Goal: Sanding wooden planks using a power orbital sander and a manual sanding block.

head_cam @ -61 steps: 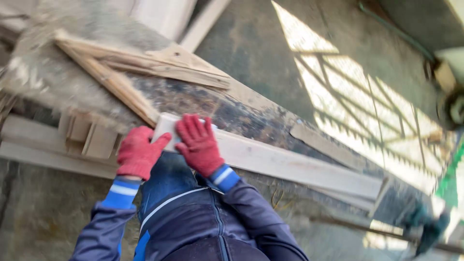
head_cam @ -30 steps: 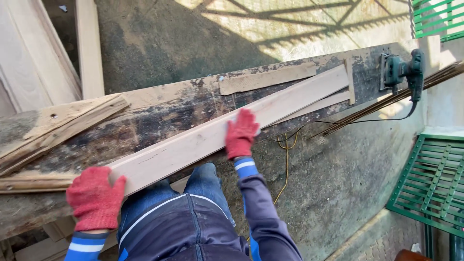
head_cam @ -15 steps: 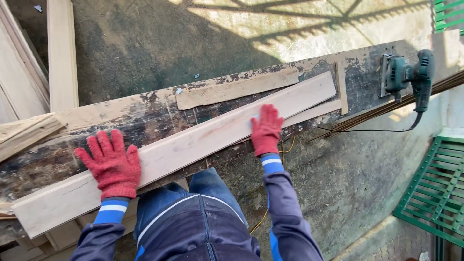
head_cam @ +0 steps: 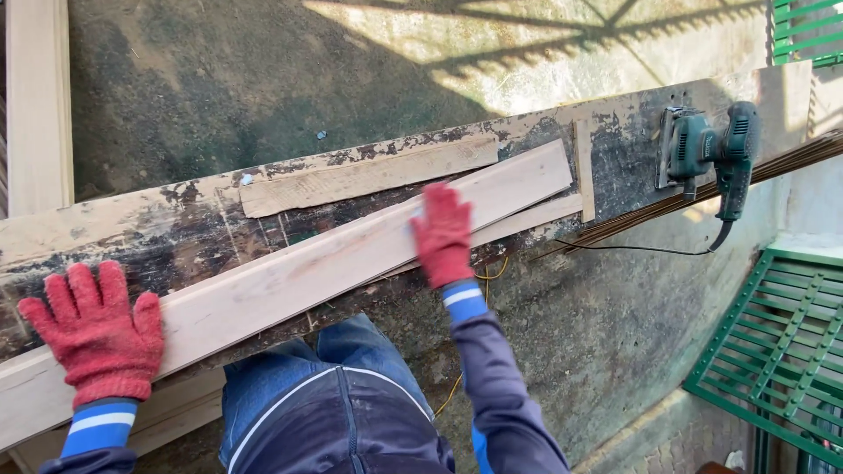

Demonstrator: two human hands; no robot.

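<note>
Two red-gloved hands down flat on the plank point(head_cam: 290, 281): left hand point(head_cam: 95, 333) spread open near its left end, right hand point(head_cam: 442, 235) pressed open-fingered toward its right end, neither grip closed round it. Lay slantwise along the worn counter point(head_cam: 176, 233), sander point(head_cam: 707, 154) well off right, short slat point(head_cam: 369, 175) just beyond.

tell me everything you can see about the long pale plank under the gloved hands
The plank is a long, flat, pale board of bare wood with straight edges. It lies slantwise along a worn, dark-stained bench, its near end past the left frame edge. The left hand and right hand, in red gloves, press flat on it. A thinner strip pokes out beneath its far end.
</note>
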